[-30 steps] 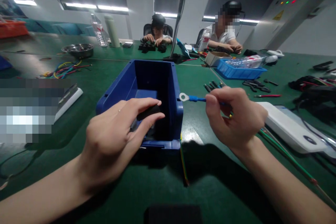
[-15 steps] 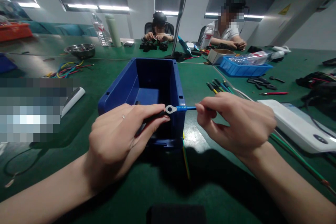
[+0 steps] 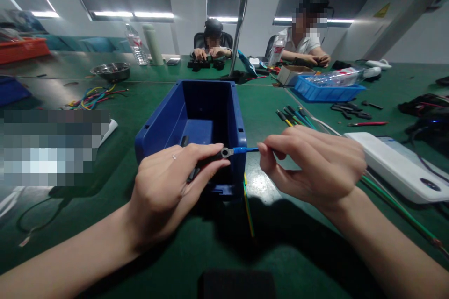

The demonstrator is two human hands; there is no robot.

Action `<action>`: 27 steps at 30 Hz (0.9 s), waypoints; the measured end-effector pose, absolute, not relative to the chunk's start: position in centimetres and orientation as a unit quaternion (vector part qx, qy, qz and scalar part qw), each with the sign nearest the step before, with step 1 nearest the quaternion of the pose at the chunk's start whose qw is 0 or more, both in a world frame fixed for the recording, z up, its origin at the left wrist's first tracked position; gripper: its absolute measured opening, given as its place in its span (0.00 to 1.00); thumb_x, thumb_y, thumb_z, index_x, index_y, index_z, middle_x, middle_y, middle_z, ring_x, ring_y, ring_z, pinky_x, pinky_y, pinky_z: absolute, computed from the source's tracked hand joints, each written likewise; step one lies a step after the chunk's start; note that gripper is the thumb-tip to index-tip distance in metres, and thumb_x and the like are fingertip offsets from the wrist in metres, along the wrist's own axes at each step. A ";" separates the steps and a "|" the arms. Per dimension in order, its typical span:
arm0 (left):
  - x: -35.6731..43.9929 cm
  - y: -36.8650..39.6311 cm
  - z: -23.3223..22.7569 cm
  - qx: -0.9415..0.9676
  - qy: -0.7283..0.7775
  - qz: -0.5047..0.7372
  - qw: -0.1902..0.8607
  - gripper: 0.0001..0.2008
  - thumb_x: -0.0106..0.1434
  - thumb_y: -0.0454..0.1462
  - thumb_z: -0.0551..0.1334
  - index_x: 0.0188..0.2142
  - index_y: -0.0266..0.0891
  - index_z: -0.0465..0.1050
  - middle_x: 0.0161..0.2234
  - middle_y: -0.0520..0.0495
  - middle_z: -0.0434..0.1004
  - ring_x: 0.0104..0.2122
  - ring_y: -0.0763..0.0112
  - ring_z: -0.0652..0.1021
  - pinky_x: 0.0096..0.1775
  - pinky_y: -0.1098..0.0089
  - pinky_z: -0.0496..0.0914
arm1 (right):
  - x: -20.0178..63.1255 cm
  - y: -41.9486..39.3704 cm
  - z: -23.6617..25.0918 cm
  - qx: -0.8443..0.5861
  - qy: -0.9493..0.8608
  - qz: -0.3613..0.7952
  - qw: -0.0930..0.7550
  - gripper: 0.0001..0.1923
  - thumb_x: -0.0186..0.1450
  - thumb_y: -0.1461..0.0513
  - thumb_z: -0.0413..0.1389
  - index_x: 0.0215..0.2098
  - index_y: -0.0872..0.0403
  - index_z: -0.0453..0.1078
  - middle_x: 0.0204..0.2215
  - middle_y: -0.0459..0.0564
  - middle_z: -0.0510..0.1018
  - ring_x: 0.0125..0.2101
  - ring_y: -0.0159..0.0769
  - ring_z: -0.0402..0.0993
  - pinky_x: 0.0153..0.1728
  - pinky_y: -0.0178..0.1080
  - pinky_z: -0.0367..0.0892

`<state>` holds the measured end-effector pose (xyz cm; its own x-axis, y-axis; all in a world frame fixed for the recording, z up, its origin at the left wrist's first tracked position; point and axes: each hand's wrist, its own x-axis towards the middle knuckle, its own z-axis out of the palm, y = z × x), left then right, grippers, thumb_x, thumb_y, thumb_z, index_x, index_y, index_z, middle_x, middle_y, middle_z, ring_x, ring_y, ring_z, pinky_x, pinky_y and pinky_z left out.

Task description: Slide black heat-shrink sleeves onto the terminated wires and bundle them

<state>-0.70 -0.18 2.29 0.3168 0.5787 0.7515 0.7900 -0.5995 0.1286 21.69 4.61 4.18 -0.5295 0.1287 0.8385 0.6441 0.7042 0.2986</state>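
The left hand (image 3: 168, 191) pinches a short black tube (image 3: 199, 168) between thumb and forefinger, over the near right corner of the blue bin (image 3: 157, 124); the right hand (image 3: 315, 163) grips a blue-sleeved ring terminal (image 3: 234, 151) at its wire end, fingers closed on it, the metal ring touching the left fingertips (image 3: 219, 162) at the mouth of the tube; a green wire (image 3: 396, 212) trails from that hand toward the near right; a white flat device (image 3: 389, 163) lies just right of the hand; more sleeved wire ends (image 3: 293, 116) rest beyond it on the green table (image 3: 266, 98); coloured wires (image 3: 93, 96) and a steel bowl (image 3: 111, 70) sit far left; two people work at the far edge.
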 end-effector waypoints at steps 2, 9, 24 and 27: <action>-0.6 -0.2 2.2 -0.804 -0.419 -0.398 0.136 0.09 0.68 0.39 0.62 0.47 0.42 0.74 0.40 0.52 0.84 0.34 0.72 0.83 0.38 0.74 0.75 | 21.7 4.6 4.0 -0.233 -0.824 -0.292 0.426 0.08 0.62 0.65 0.58 0.25 0.52 0.67 0.16 0.40 0.68 0.17 0.27 0.67 0.18 0.34 0.56; -0.6 -0.2 1.9 -0.824 -0.384 -0.399 0.118 0.10 0.67 0.36 0.64 0.48 0.40 0.73 0.39 0.51 0.84 0.33 0.75 0.82 0.42 0.76 0.74 | 21.1 4.2 3.6 -0.214 -0.837 -0.282 0.418 0.07 0.62 0.65 0.58 0.26 0.52 0.68 0.15 0.40 0.68 0.17 0.27 0.64 0.19 0.34 0.57; -0.8 0.0 1.9 -0.849 -0.348 -0.389 0.083 0.11 0.67 0.31 0.64 0.49 0.39 0.70 0.41 0.52 0.82 0.39 0.77 0.82 0.48 0.78 0.71 | 20.5 3.6 3.4 -0.245 -0.836 -0.256 0.419 0.14 0.61 0.67 0.58 0.20 0.51 0.63 0.12 0.37 0.65 0.14 0.23 0.59 0.18 0.31 0.56; -0.8 0.2 1.7 -0.844 -0.351 -0.395 0.093 0.10 0.67 0.33 0.63 0.48 0.39 0.71 0.40 0.51 0.83 0.38 0.76 0.82 0.46 0.79 0.72 | 20.4 3.4 3.1 -0.259 -0.835 -0.243 0.419 0.14 0.62 0.67 0.57 0.20 0.51 0.62 0.13 0.37 0.67 0.14 0.23 0.61 0.18 0.30 0.56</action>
<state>-0.81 0.17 1.72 0.4415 0.5177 0.7328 0.6653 -0.7369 0.1197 20.42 3.43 3.07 -0.5144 0.2290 0.8264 0.6371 0.7471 0.1896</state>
